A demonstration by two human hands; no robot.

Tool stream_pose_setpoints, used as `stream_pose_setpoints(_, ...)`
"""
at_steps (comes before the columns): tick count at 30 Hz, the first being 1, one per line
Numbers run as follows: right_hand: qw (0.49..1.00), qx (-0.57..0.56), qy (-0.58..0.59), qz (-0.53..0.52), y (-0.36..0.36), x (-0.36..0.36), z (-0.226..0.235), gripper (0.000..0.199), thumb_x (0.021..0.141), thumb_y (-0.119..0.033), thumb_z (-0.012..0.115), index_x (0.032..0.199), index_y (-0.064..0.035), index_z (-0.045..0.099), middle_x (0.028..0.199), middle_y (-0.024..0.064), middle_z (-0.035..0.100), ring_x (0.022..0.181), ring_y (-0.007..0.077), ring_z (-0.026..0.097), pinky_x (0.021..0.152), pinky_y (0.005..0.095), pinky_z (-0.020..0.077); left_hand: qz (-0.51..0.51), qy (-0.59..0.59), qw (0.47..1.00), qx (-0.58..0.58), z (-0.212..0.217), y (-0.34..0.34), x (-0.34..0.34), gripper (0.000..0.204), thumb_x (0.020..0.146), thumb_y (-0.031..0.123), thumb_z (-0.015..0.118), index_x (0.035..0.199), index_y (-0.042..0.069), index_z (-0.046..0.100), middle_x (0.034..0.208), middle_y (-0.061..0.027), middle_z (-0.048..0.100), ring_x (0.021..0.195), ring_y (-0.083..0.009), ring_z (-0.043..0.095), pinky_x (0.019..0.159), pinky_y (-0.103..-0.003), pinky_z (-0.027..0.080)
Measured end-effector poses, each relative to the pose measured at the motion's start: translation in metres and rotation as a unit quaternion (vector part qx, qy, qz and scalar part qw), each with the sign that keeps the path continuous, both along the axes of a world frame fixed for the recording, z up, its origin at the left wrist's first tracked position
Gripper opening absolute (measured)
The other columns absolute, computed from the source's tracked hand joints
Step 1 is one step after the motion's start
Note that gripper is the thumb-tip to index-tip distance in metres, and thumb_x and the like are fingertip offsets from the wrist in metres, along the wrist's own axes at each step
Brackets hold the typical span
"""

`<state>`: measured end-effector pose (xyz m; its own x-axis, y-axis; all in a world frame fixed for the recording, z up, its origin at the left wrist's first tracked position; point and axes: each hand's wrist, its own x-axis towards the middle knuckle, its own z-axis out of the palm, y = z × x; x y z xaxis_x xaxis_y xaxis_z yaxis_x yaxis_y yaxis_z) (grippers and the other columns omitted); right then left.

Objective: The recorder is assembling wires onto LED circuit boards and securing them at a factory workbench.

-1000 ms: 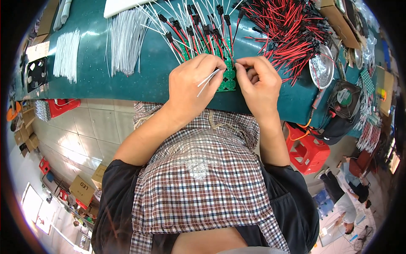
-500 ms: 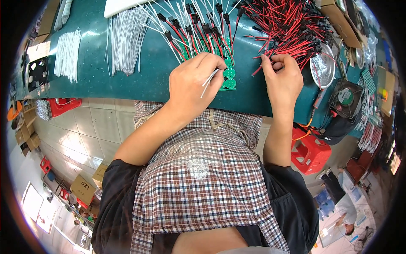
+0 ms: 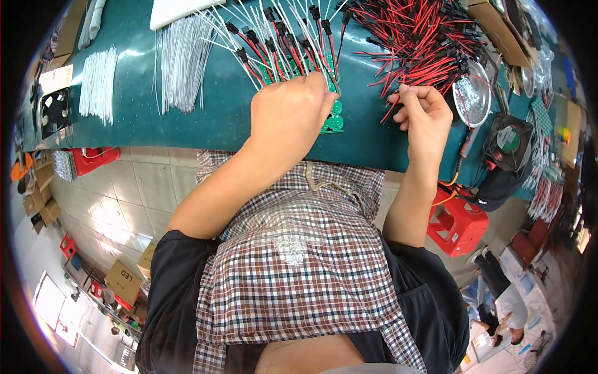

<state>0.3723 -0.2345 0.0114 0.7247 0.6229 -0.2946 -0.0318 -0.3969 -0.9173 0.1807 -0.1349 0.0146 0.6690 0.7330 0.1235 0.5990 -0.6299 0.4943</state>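
My left hand (image 3: pixel 289 115) is closed over the green circuit boards (image 3: pixel 333 121), knuckles up. Its curled fingers are hidden, and I cannot see what they hold. Black-plugged red-and-black leads and long white wires (image 3: pixel 249 71) stand up from the boards just beyond it. To the right, my right hand (image 3: pixel 427 118) has thumb and fingers pinched together at the near edge of a large pile of red-and-black connector wires (image 3: pixel 417 43). A red-and-black wire (image 3: pixel 388 115) pokes out beside its fingertips.
Bundles of white wires (image 3: pixel 184 65) and shorter white wires (image 3: pixel 98 84) lie to the left on the green table (image 3: pixel 230 121). On the right are a metal dish (image 3: pixel 471 93), a soldering iron (image 3: pixel 467 143) and a fan (image 3: pixel 507 142). A red stool (image 3: pixel 461 227) stands below.
My left hand has turned knuckles up, and the short white wires that showed in it are out of sight. My right hand has shifted slightly right and nearer, drawing at a wire.
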Motion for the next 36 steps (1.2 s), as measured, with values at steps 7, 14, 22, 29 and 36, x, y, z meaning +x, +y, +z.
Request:
stream_pose_setpoints(7,0.987,0.158,-0.009,0.009,-0.01,-0.022,0.006,0.012,0.093,0.004,0.067,0.103,0.0063,0.062,0.093,0.0124,0.072,0.079,0.0169,0.072,0.072,0.0268,0.06,0.003,-0.025,0.999,0.039,-0.008,-0.004,0.001,0.019,0.083,0.019,0.078,0.084,0.009,0.062,0.064,-0.0046,0.065,0.054,-0.0228,0.064,0.05,-0.036,0.049)
stream_pose_setpoints(14,0.991,0.058,-0.106,0.058,-0.019,-0.031,-0.018,0.009,0.091,0.003,0.07,0.097,0.0042,0.064,0.088,0.0065,0.072,0.081,0.012,0.072,0.071,0.0236,0.0569,0.01,-0.054,0.998,-0.016,0.015,-0.002,-0.017,0.016,0.083,0.017,0.079,0.084,0.008,0.065,0.068,-0.0051,0.069,0.058,-0.0194,0.067,0.052,-0.032,0.051)
stream_pose_setpoints(22,0.995,0.089,-0.014,0.041,-0.015,-0.053,0.002,0.01,0.089,0.005,0.072,0.095,0.0038,0.063,0.088,0.0097,0.073,0.075,0.0139,0.072,0.069,0.0241,0.0575,0.26,-0.032,0.965,-0.001,0.035,0.075,-0.124,0.019,0.091,0.028,0.073,0.093,0.009,0.073,0.077,-0.007,0.073,0.069,-0.0193,0.071,0.062,-0.03,0.053)
stream_pose_setpoints(29,0.978,0.112,0.083,0.153,0.006,-0.11,0.0,0.011,0.087,0.004,0.073,0.091,-0.0003,0.064,0.084,0.006,0.071,0.072,0.0101,0.068,0.065,0.0223,0.054,0.38,0.234,0.884,0.137,-0.03,0.189,-0.309,0.03,0.096,0.039,0.064,0.104,0.011,0.072,0.099,-0.0077,0.075,0.092,-0.0264,0.071,0.079,-0.038,0.053)
stream_pose_setpoints(36,0.982,0.098,-0.013,0.158,0.016,-0.127,-0.012,0.01,0.084,0.005,0.072,0.087,0.0005,0.064,0.081,0.0033,0.069,0.065,0.0038,0.061,0.055,0.0189,0.0466,0.38,0.209,0.901,0.008,-0.028,0.2,-0.31,0.034,0.095,0.04,0.062,0.104,0.009,0.071,0.103,-0.0097,0.074,0.097,-0.0274,0.07,0.081,-0.038,0.053)
